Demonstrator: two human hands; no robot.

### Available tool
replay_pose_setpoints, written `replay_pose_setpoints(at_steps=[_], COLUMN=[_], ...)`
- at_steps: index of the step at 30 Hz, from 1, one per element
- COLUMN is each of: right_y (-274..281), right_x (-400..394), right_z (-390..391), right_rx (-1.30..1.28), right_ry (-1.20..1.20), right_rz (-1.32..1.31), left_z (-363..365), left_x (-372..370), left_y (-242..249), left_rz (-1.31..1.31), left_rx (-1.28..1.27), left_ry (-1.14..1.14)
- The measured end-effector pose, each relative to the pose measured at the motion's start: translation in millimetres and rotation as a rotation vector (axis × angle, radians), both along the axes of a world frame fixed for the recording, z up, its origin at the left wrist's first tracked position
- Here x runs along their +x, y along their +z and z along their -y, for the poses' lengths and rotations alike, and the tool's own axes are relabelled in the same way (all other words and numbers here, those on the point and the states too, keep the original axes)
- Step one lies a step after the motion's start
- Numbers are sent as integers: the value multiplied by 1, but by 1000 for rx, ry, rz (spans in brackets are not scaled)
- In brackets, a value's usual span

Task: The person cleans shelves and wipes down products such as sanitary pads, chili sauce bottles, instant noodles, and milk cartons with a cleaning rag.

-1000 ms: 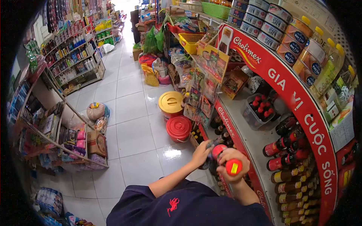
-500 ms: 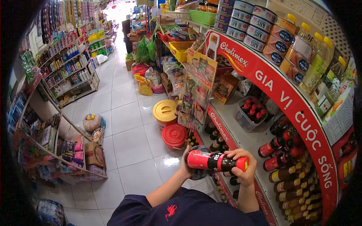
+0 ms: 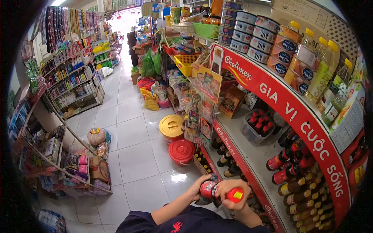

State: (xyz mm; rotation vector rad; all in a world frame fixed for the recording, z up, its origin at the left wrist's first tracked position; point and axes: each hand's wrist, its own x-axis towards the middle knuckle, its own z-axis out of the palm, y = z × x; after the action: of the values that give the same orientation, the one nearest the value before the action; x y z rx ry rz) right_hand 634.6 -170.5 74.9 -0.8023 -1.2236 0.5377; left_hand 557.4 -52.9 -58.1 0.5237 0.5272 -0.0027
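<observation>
Low in front of my body, both hands hold a dark sauce bottle [image 3: 208, 189] with a red label and a red cap bearing a yellow sticker. My left hand [image 3: 197, 189] wraps the base end, with a dark grey cloth [image 3: 203, 201] bunched between palm and bottle. Around the neck, just behind the cap, my right hand [image 3: 230, 189] is closed. The bottle lies tilted, its cap toward me and to the right. Similar red-labelled bottles [image 3: 280, 160] stand on the shelf at my right.
A red-edged shelf [image 3: 272, 93] curves along my right, with stacked cans [image 3: 262, 39] and oil bottles [image 3: 322, 75] on top. A clear plastic bin [image 3: 254, 132] holds red-capped bottles. Yellow-lidded [image 3: 171, 126] and red-lidded [image 3: 181, 150] buckets stand on the tiled floor [image 3: 134, 155]. Another rack [image 3: 54, 155] lines the left.
The bottle has moved lower and turned, its cap now pointing more toward me. My right hand has shifted left and down with it, nearer my left hand. The view has tilted up slightly.
</observation>
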Motion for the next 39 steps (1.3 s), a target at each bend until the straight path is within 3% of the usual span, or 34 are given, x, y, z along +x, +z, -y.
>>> replay_pose_setpoints(at_steps=[2, 3, 6, 7, 9, 10, 13, 16, 18, 19, 22, 23, 24, 26, 29, 32, 34, 36, 38, 39], right_y=[0, -3, -21, -28, -26, -22, -19, -16, -31, -34, -33, -33, -36, -38, -40, -38, -41, -46, -34, -30], right_x=[3, 4, 9, 15, 14, 16, 29, 22, 23, 26, 31, 28, 26, 32, 32, 36, 31, 29, 21, 21], right_z=[-4, -6, -14, -14, -14, -13, -8, -11, -6, -4, 12, 20, 28, 41, 50, 65, 72, 81, 89, 93], right_rx=[54, 56, 178, 106, 21, 31, 108, -74, -115, -119, -98, -91, -91, -24, -13, -98, -87, 2, 63, 59], right_ry=[-12, -15, -383, -534, -605, -576, -598, -723, -723, -774, -841, -847, -856, -928, -996, -1029, -1025, -943, -830, -828], right_rz=[237, 237, 83, 113, -313, -545, -655, -450, -273, -351, -378, -341, -351, -92, -96, -180, -8, 150, 109, 109], left_z=[0, -1, -5, -7, -9, -6, 9, 47, 62, 66, 59, 54, 49, 52, 80, 93, 91, 85, 75, 76], left_x=[1, 2, 2, 2, 1, -1, 0, 14, 16, 20, 32, 39, 50, 56, 62, 65, 70, 76, 75, 65], left_y=[1, 1, -3, -7, -1, 13, 33, 51, 71, 77, 31, 0, -3, -7, 27, 34, 8, -22, -54, -40], left_rz=[-43, -32, -1, -41, -155, -156, -39, 305, 339, 382, 354, 167, 153, 214, 389, 397, 353, 107, 116, 67], left_rx=[55, 54, 225, 437, 939, 937, 1230, 1347, 1366, 1386, 1381, 1326, 1454, 1309, 1326, 1277, 1321, 1325, 927, 413], left_ry=[71, 163, 437, 538, 726, 722, 667, 616, 544, 480, 346, 185, 293, 241, 297, 247, 257, 161, 49, -54])
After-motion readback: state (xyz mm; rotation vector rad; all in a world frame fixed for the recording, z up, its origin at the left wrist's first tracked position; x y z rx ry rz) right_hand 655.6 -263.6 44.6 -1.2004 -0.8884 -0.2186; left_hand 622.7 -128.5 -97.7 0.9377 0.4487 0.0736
